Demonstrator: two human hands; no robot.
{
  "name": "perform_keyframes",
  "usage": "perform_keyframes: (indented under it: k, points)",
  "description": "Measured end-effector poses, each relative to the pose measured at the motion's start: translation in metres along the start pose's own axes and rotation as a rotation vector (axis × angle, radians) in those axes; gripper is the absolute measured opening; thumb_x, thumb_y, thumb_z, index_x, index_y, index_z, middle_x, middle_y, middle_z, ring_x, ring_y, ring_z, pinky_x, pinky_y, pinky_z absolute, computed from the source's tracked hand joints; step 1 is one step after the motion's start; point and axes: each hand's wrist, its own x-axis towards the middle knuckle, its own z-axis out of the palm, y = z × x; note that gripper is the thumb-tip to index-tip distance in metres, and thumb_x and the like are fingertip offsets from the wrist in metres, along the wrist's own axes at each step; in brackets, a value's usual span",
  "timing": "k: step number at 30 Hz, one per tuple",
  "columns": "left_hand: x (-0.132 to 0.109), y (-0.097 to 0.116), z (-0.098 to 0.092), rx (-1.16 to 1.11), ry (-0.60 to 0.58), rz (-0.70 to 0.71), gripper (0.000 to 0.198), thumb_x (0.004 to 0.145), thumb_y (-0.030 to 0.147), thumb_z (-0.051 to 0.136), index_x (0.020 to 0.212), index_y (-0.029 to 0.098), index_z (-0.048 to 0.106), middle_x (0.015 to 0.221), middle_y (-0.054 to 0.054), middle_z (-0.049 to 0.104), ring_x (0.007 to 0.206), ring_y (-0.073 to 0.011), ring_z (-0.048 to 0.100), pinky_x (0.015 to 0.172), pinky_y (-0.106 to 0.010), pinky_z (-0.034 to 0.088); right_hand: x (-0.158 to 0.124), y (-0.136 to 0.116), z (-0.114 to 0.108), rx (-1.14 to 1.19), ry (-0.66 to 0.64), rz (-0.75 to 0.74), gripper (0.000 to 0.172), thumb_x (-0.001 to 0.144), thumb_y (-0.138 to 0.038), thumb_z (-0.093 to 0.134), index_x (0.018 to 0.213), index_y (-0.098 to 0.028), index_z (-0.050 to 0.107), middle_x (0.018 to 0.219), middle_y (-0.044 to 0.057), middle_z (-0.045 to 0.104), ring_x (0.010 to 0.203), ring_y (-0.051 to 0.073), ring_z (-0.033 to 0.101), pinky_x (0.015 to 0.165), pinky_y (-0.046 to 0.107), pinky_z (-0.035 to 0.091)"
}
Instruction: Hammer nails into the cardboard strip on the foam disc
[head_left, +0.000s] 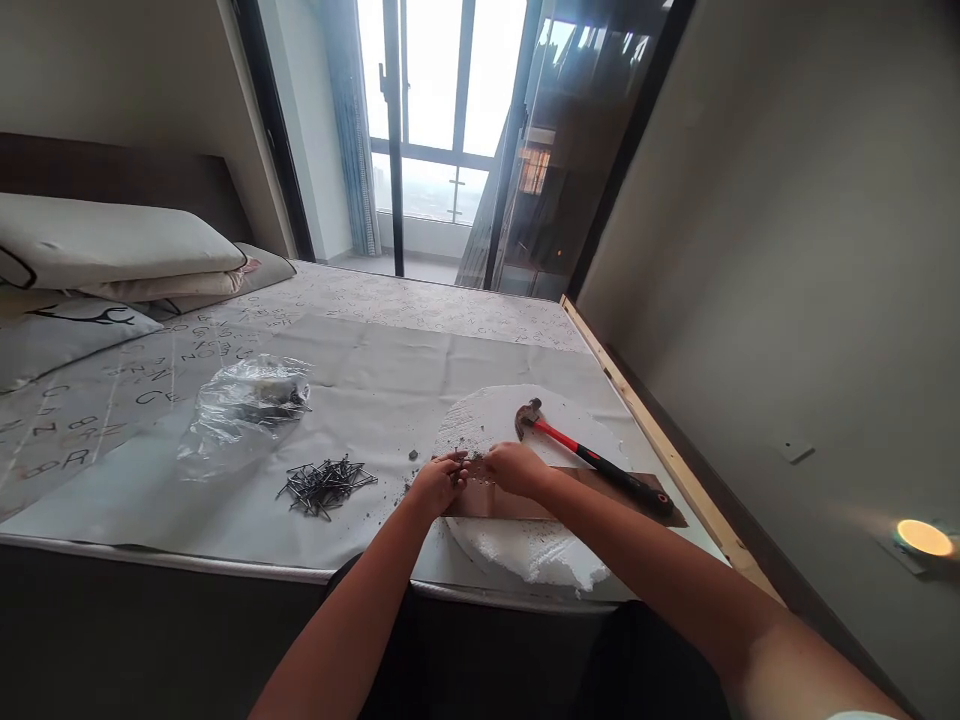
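My left hand (438, 486) is at the left end of a brown board (499, 503), fingers curled around something small and dark that I cannot make out. Just right of it, my right hand (516, 468) is closed over the board in a pinch; whatever it holds is hidden. The board lies across a round white foam slab (540, 560). A claw hammer (585, 452) with a red and black handle rests on the slab, its grip end over the board. Grey crumbs are scattered around my fingers. To the left sits a pile of nails (326, 487).
A crumpled clear plastic bag (251, 405) with dark contents lies behind the nails. Grey sheeting (375, 365) covers part of the mattress. Folded bedding (120, 245) and a pillow (67, 335) are at the left. A wooden rail (637, 410) runs along the right wall.
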Motion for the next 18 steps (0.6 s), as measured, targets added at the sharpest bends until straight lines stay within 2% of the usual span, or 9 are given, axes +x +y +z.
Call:
perform_keyframes:
  k: [6,10,18]
  points:
    - [0.000,0.002,0.001,-0.022,0.059,0.038,0.024,0.074,-0.003,0.041,0.091,0.009,0.054,0.063,-0.003,0.056,0.048,-0.0062,0.050,0.043,-0.014,0.040,0.000,-0.005,0.026,-0.097,-0.047,-0.034,0.018,0.090,-0.028,0.053,0.095,-0.014,0.062,0.098,0.005,0.065,0.087,0.016,0.062,0.078,0.036,0.052]
    - [0.000,0.001,0.000,-0.050,0.085,0.049,0.011,0.082,0.011,0.047,0.086,0.009,0.058,0.062,-0.003,0.055,0.046,-0.0059,0.047,0.040,-0.014,0.037,0.003,-0.008,0.028,-0.141,-0.060,-0.064,0.017,0.089,-0.028,0.055,0.095,-0.013,0.062,0.097,0.005,0.065,0.087,0.017,0.062,0.078,0.037,0.052]
    - [0.001,0.000,-0.001,-0.068,0.078,0.069,0.019,0.086,0.024,0.052,0.079,0.008,0.061,0.059,-0.003,0.055,0.043,-0.0040,0.044,0.038,-0.013,0.034,0.007,-0.012,0.026,-0.183,-0.095,-0.104,0.016,0.089,-0.027,0.054,0.095,-0.014,0.063,0.098,0.005,0.065,0.090,0.017,0.062,0.079,0.036,0.052]
